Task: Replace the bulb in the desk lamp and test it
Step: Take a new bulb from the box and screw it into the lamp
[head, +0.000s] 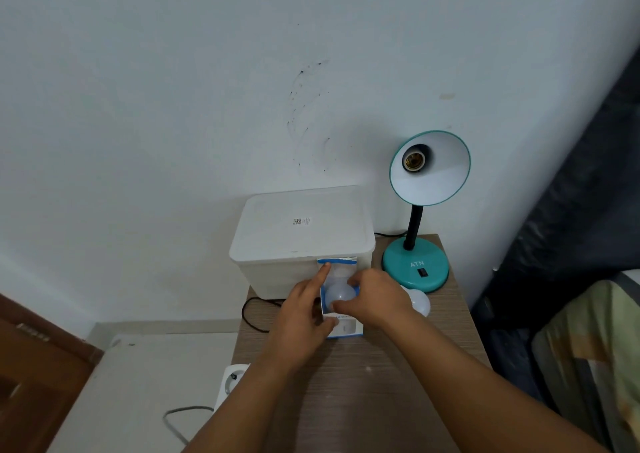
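Both hands meet over a blue-and-white bulb box (341, 300) lying on the wooden table (363, 383). The left hand (304, 317) grips the box's left edge, index finger stretched up along it toward the torn top flap; the right hand (375, 298) closes its fingertips on the white new bulb (339, 295) seated in the box's opening. Partly hidden behind the right wrist, a second white bulb (419, 302) lies loose on the table, just in front of the teal desk lamp (420, 210). The lamp stands at the table's far right corner, shade tilted toward the camera, its brass socket (412, 160) bare; a black rocker switch (421, 272) sits on the round base. A lidded translucent storage bin (301, 237) stands directly behind the box, against the wall (207, 88). A black cord (251, 315) loops off the table's left edge, and a white power strip (230, 381) rests on the floor below.
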The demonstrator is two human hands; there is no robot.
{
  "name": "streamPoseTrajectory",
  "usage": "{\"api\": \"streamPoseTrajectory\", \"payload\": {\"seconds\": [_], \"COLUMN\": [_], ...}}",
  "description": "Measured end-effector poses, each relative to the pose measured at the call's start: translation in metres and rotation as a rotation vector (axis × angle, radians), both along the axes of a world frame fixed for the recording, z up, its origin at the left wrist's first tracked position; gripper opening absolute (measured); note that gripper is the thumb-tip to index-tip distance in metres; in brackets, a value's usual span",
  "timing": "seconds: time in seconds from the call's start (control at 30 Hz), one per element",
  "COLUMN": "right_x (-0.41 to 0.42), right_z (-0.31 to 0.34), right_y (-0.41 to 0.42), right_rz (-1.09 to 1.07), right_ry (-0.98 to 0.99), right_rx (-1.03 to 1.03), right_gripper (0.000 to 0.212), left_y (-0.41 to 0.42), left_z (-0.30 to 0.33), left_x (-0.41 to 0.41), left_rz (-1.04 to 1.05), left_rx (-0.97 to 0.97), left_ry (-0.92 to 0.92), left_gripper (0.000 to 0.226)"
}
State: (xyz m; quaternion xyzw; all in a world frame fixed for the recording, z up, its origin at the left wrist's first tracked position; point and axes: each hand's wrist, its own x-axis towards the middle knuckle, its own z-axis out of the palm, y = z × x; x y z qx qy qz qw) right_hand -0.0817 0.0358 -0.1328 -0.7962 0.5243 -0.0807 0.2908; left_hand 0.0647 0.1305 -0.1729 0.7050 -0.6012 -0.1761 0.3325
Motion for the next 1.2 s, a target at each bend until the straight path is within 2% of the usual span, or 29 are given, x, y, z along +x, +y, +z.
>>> {"api": "streamPoseTrajectory", "payload": {"seconds": [0.17,0.37,0.53,0.83,0.97,1.2], "right_x": [-0.002,-0.015,-0.026,-0.061,-0.082,-0.104], "right_z": [0.0,0.011,0.029,0.052,0.064,0.078], "right_y": [0.007,0.02,0.034,0.038,0.029,0.017], "right_rz": [-0.046,-0.134,-0.202,-0.317,-0.366,-0.411], "right_ry": [-0.05,-0.338,-0.504,-0.816,-0.911,-1.015], "right_rx": [-0.021,-0.019,-0.001,-0.011,-0.064,-0.141], "right_gripper": [0.061,0.059,0.046,0.054,0.051,0.053], "left_y": [0.001,-0.001,-0.001,-0.002,-0.002,-0.002], "left_z": [0.0,-0.002,-0.002,-0.003,-0.002,-0.004], "left_x": [0.0,-0.001,-0.004,-0.002,-0.004,-0.008], "left_rz": [-0.005,-0.003,0.004,0.016,0.021,0.084], "left_rx": [0.019,0.036,0.026,0.058,0.027,0.025], "left_ry": [0.013,0.073,0.096,0.062,0.054,0.168], "left_gripper": [0.097,0.099,0.096,0.103,0.097,0.082]}}
